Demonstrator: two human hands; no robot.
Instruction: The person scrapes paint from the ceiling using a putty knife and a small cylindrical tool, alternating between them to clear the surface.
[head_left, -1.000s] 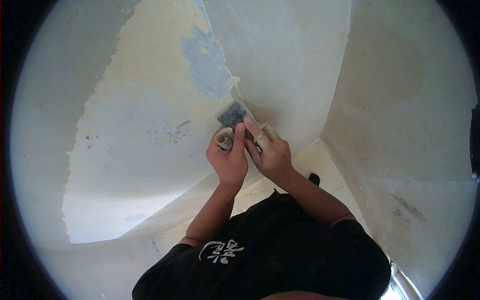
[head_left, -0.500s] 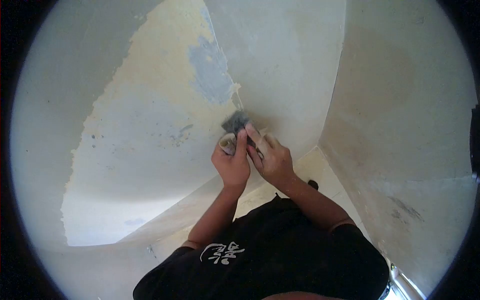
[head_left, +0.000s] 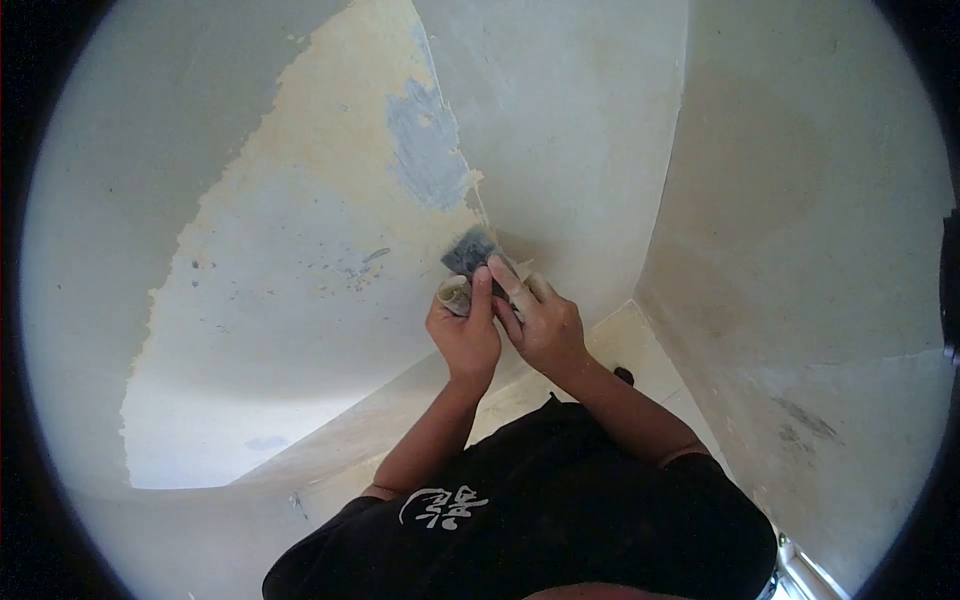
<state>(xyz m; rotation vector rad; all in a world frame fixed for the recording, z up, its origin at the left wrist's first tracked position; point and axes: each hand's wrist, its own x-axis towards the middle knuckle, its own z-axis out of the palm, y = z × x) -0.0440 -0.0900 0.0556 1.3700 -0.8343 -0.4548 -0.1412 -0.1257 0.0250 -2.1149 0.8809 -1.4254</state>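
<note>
My left hand [head_left: 462, 338] is closed around the pale handle [head_left: 452, 295] of a scraper. Its dark grey blade [head_left: 468, 250] lies flat against the wall, just below a bare grey patch [head_left: 428, 145]. My right hand [head_left: 545, 325] sits beside the left, its fingers stretched out and pressing on the back of the blade. Both hands touch each other at the tool. The blade's lower part is hidden under my fingers.
The left wall [head_left: 300, 300] shows a wide yellowish area where the paint is off, with white paint around it. A second wall [head_left: 800, 250] closes in on the right. Pale floor tiles [head_left: 620, 335] and a small dark object [head_left: 624, 376] lie below.
Both hands and the scraper have slid slightly down along the wall. The grip is the same.
</note>
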